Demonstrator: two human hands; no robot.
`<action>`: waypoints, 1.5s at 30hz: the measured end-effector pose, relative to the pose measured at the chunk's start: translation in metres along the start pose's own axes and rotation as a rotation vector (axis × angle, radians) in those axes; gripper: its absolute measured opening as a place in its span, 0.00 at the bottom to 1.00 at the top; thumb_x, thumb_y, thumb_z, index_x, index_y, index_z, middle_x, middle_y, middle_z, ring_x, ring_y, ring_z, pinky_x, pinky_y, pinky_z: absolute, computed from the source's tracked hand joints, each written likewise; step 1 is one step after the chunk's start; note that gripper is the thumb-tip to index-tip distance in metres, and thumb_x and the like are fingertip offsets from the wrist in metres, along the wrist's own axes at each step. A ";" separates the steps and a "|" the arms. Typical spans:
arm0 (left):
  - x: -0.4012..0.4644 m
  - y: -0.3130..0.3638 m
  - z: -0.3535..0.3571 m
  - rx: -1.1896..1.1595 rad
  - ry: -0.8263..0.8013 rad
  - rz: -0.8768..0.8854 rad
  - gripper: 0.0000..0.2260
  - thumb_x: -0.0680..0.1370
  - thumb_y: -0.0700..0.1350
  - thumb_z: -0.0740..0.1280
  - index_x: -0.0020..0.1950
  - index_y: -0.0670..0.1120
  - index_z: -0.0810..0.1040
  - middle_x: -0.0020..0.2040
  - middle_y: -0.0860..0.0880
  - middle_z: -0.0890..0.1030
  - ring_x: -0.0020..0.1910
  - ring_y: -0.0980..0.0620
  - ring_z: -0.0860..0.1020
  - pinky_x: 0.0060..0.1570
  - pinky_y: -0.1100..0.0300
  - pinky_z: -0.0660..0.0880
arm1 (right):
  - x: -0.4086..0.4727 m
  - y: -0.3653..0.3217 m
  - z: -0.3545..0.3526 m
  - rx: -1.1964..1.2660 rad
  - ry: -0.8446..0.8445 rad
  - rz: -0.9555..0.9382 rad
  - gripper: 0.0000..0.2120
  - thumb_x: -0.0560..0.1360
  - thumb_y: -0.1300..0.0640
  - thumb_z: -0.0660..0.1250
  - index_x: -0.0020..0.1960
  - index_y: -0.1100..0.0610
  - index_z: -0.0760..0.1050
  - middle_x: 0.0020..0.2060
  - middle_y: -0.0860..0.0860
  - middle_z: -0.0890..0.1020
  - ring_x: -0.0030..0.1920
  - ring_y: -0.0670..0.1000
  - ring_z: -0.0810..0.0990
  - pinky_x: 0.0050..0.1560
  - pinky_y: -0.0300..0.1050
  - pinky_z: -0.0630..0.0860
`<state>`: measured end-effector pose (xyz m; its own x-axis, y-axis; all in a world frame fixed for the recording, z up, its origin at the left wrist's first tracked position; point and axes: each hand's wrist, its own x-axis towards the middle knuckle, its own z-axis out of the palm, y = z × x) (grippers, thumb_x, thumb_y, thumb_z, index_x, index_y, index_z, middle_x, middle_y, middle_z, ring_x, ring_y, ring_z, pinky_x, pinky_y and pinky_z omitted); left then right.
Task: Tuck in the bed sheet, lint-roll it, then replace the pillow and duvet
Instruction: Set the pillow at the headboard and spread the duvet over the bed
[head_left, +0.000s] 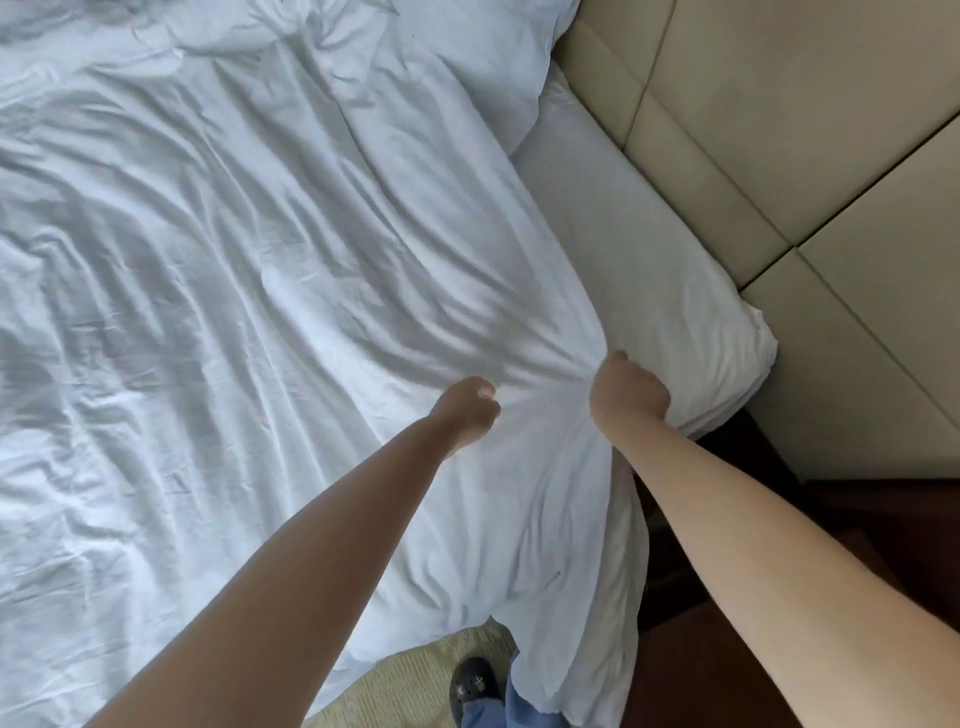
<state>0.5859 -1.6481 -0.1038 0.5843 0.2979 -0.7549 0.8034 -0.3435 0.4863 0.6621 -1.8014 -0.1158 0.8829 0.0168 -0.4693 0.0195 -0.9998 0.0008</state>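
**Q:** What are the hands doing?

**A:** Both arms reach forward over a bed. The left hand is clenched around a bunch of white fabric, and the right hand, just beside it, grips another fistful of the same cloth. Creases fan out from both fists.

**Q:** Which cloth is it?

**A:** Probably the duvet, though it could be a loose sheet; the view does not settle it. It spreads away from the left hand across most of the bed and hangs over the edge beneath both wrists. Beyond the right hand lies the smoother, flatter bed sheet, running up to a padded headboard.

**Q:** How will it handle?

**A:** Soft, light and limp, I judge. It bunches easily, so gripping near the corner or along the edge, hands spread wider, should move it more evenly.
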 end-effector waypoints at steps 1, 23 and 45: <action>-0.002 0.004 0.003 0.008 -0.005 0.016 0.17 0.73 0.36 0.59 0.60 0.44 0.76 0.60 0.43 0.76 0.60 0.43 0.75 0.58 0.53 0.73 | 0.000 0.009 -0.004 -0.054 -0.019 0.019 0.12 0.80 0.65 0.54 0.62 0.63 0.68 0.54 0.57 0.79 0.53 0.56 0.80 0.41 0.45 0.69; -0.031 -0.017 -0.018 0.405 -0.535 -0.246 0.18 0.77 0.37 0.63 0.67 0.47 0.69 0.63 0.46 0.76 0.57 0.47 0.80 0.57 0.51 0.77 | -0.026 -0.073 -0.023 0.434 -0.442 -0.594 0.25 0.73 0.68 0.62 0.69 0.60 0.68 0.62 0.57 0.76 0.63 0.57 0.75 0.56 0.41 0.71; -0.006 0.012 0.089 0.410 -0.519 0.117 0.38 0.73 0.32 0.62 0.76 0.61 0.55 0.78 0.49 0.43 0.77 0.43 0.49 0.72 0.47 0.61 | 0.010 0.042 -0.014 0.011 -0.167 -0.066 0.21 0.76 0.57 0.64 0.68 0.54 0.68 0.51 0.52 0.79 0.48 0.53 0.78 0.39 0.42 0.70</action>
<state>0.5813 -1.7333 -0.1325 0.4515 -0.1936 -0.8710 0.5700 -0.6885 0.4484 0.6786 -1.8434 -0.1080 0.7895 0.0816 -0.6083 0.0692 -0.9966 -0.0439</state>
